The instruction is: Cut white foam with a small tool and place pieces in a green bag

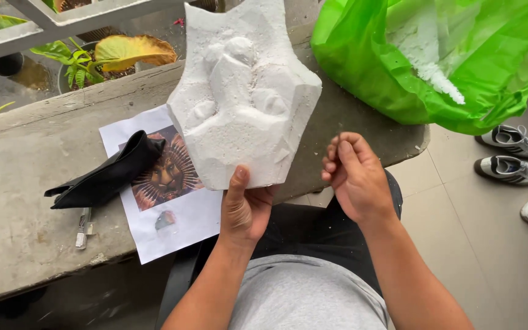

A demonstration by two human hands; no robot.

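head view: rough white carved block [242,91], lumpy relief.

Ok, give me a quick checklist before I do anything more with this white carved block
1. Left hand grips carved block at its bottom edge: ok.
2. Block rests on the concrete ledge: cannot tell.
3. Right hand free of tools: ok, fingers curled, nothing seen in them.
4. Printed reference picture visible: not ok, black cloth covers part.
5. Metal tool within reach on the ledge: ok.
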